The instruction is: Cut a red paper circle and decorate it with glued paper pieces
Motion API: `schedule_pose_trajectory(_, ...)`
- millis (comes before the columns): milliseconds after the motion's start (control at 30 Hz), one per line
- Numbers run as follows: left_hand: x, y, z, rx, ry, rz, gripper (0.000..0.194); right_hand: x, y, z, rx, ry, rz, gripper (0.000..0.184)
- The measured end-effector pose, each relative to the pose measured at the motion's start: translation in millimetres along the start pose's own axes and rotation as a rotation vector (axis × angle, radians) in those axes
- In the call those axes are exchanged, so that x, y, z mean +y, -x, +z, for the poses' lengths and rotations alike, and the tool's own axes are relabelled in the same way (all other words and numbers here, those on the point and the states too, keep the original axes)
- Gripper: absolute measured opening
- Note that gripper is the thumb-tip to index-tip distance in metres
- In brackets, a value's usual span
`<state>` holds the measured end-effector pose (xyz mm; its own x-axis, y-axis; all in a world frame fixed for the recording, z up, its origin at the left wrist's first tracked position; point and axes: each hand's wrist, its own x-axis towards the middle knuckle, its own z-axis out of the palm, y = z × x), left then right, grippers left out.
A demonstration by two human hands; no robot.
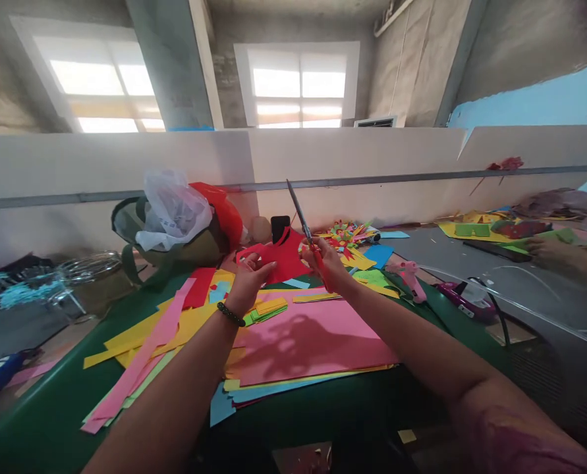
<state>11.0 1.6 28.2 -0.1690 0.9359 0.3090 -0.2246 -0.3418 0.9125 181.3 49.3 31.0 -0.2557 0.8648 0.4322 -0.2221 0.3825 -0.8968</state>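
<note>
Here, the left hand (pixel 250 280) is gripping a red sheet (pixel 293 257) near its left edge, thumb and fingers pinching the paper, while a dark bracelet (pixel 230 314) is circling that wrist. Just beside it, the right hand (pixel 330 263) is gripping the scissors (pixel 298 209) by their red handles, and the blades are pointing up and away from that hand. Whether they are touching the paper, I cannot tell. The red sheet is hanging between the two hands, above the green bench (pixel 41 408), and a black device (pixel 280 228) is showing just beyond it.

Below both hands, a large pink sheet (pixel 342 329) is lying on a stack of coloured paper (pixel 273 390), catching the shadow of hand and scissors. Just right of the left wrist, a small bundle of orange and green strips (pixel 268 309) is resting. To the left of that wrist, a long pink strip (pixel 167 326) is lying across yellow strips (pixel 135 334).

Beyond the left hand, a white plastic bag (pixel 172 214) is sitting on a dark tote (pixel 201 247). Past the right hand, a heap of bright paper cuttings (pixel 347 234) is lying, and a pink glue gun (pixel 409 280) is resting to that hand's right. Farther right, well apart, another person's hand (pixel 545 249) is reaching in near green paper (pixel 562 235).
</note>
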Motion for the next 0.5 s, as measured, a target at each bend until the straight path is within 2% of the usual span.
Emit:
schedule_pose_trajectory(133, -2.3, 7.2, 8.1, -0.123, -0.061, -0.044, 0.048, 6.7, 6.9, -7.7, 0.155, -0.019, -0.030, 0.059)
schedule_pose_trajectory(267, 1.7, 17.6, 19.9, -0.032, 0.138, -0.079, 0.041, 6.9, 9.8, -14.6, 0.237, -0.018, -0.046, 0.059)
schedule_pose_trajectory(367, -1.7, 27.9, 29.7, -0.085, 0.332, -0.127, 0.033, 6.6, 8.7, -14.5, 0.297, -0.015, -0.081, 0.061)
schedule_pose_trajectory(433, -9.8, 32.9, 34.0, -0.115, 0.317, -0.167, 0.030, 5.1, 9.2, -13.7, 0.336, 0.011, -0.111, 0.062)
schedule_pose_trajectory(500, -19.7, 34.8, 35.2, -0.037, 0.231, -0.157, 0.026, 2.6, 12.2, -12.5, 0.329, 0.048, -0.136, 0.062)
